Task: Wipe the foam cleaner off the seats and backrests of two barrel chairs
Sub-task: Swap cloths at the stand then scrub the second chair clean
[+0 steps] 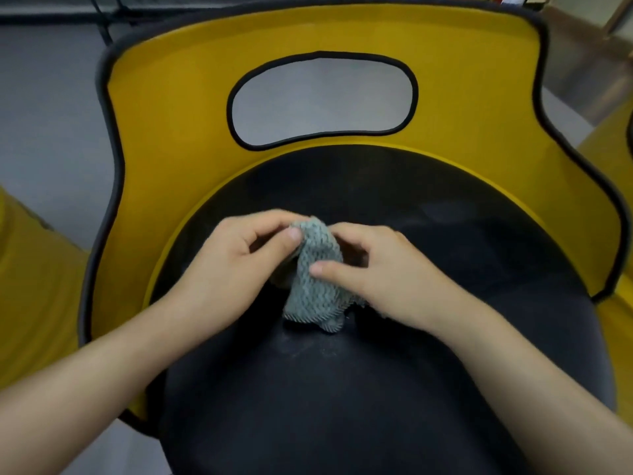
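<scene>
A barrel chair fills the view, with a yellow backrest point(462, 97) edged in black piping and a round black seat point(342, 389). An oval cut-out point(322, 97) opens through the backrest. Over the middle of the seat I hold a crumpled grey textured cloth point(317, 286) between both hands. My left hand point(236, 265) pinches its upper edge with thumb and fingers. My right hand point(383, 272) grips its right side, thumb lying across the front. The cloth's lower end touches the seat. Faint pale smears show on the seat just below the cloth.
Part of another yellow surface point(30, 303) shows at the left edge, and more yellow point(613, 159) at the right edge. Grey floor point(44, 114) lies behind the chair. A pale cabinet or counter point(589, 63) stands at the upper right.
</scene>
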Demonstrator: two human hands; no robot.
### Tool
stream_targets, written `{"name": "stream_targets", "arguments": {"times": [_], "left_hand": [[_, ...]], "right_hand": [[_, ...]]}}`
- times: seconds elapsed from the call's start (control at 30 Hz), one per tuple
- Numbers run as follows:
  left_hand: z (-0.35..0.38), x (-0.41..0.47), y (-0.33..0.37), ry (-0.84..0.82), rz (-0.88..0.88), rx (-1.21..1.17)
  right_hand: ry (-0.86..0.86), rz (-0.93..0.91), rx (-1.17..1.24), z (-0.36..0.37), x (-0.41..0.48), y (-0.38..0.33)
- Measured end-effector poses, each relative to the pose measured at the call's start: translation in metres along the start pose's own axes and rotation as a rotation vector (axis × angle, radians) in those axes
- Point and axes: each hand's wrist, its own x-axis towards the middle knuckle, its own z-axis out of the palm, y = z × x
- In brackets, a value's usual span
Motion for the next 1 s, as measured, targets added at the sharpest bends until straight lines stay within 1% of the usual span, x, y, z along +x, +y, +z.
{"name": "stream_targets", "arguments": {"times": [0.07, 0.17, 0.3, 0.37, 0.5, 0.57, 0.77, 0.83, 0.9, 0.93, 1.0], "left_hand": [[-0.004, 0.010, 0.005, 0.041, 0.030, 0.002], [-0.008, 0.023, 0.011, 0.077, 0.041, -0.005], [-0.014, 0.037, 0.020, 0.013, 0.053, 0.034], [-0.018, 0.044, 0.025, 0.007, 0.075, 0.072], [-0.026, 0.055, 0.027, 0.083, 0.124, 0.248], [-0.027, 0.058, 0.026, 0.092, 0.135, 0.363], [-0.035, 0.070, 0.027, 0.050, 0.079, 0.515], [-0.032, 0.076, 0.019, 0.095, 0.086, 0.657], [-0.019, 0.074, 0.009, 0.112, 0.183, 0.849], [-0.009, 0.070, 0.003, 0.081, 0.243, 0.920], [0.014, 0.058, -0.006, -0.003, 0.331, 0.943]], "right_hand": [[0.023, -0.040, 0.080, -0.009, 0.007, -0.003], [0.107, -0.053, 0.059, -0.025, 0.009, -0.004], [0.117, -0.048, -0.002, -0.046, 0.009, -0.008], [0.123, -0.053, -0.008, -0.056, 0.010, -0.009], [0.169, -0.049, -0.069, -0.072, 0.008, -0.011], [0.209, -0.036, -0.044, -0.077, 0.005, -0.011], [0.219, 0.081, 0.136, -0.077, 0.003, 0.001], [0.214, 0.149, 0.166, -0.074, 0.007, 0.009], [0.220, 0.204, 0.116, -0.069, 0.012, 0.023], [0.226, 0.241, 0.074, -0.066, 0.014, 0.032], [0.213, 0.319, 0.001, -0.060, 0.014, 0.050]]}}
